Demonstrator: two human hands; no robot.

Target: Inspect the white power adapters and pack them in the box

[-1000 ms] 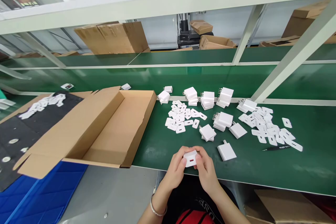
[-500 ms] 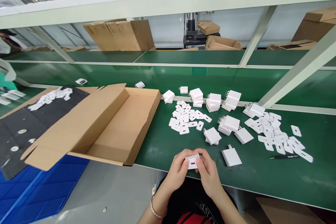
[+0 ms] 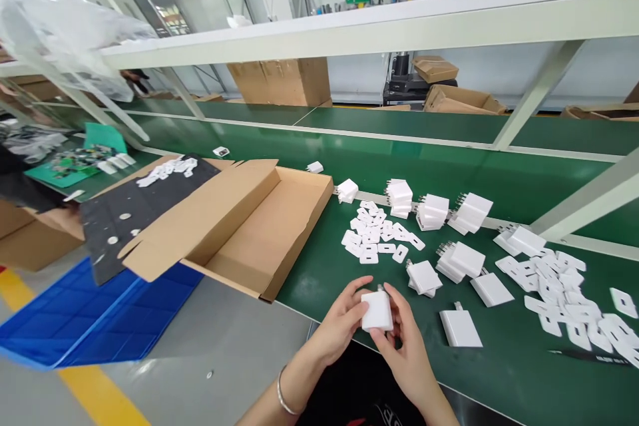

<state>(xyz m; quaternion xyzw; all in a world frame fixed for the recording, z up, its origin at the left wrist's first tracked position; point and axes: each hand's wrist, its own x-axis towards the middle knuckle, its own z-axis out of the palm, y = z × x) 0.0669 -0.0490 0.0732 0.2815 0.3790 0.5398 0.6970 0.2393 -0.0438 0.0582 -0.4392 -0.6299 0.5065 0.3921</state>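
Both of my hands hold one white charger (image 3: pixel 377 310) above the near edge of the green bench (image 3: pixel 509 373). My left hand (image 3: pixel 340 326) grips its left side and my right hand (image 3: pixel 407 345) supports it from below and the right. Its flat white face points up at me. Just beyond lie single chargers (image 3: pixel 460 328) and small stacks of chargers (image 3: pixel 432 211), with a pile of small white plastic tabs (image 3: pixel 373 234) between them.
An open, shallow cardboard box (image 3: pixel 259 226) sits left of my hands, overhanging the bench edge. More white tabs (image 3: pixel 569 296) and a black pen (image 3: pixel 584 356) lie at the right. A black sheet (image 3: pixel 130 210) and blue trays (image 3: pixel 84 319) are at the left.
The charger has been turned in my hands: its port end faced me before, its flat face now. The view has swung left, showing more of the floor and the left bench.
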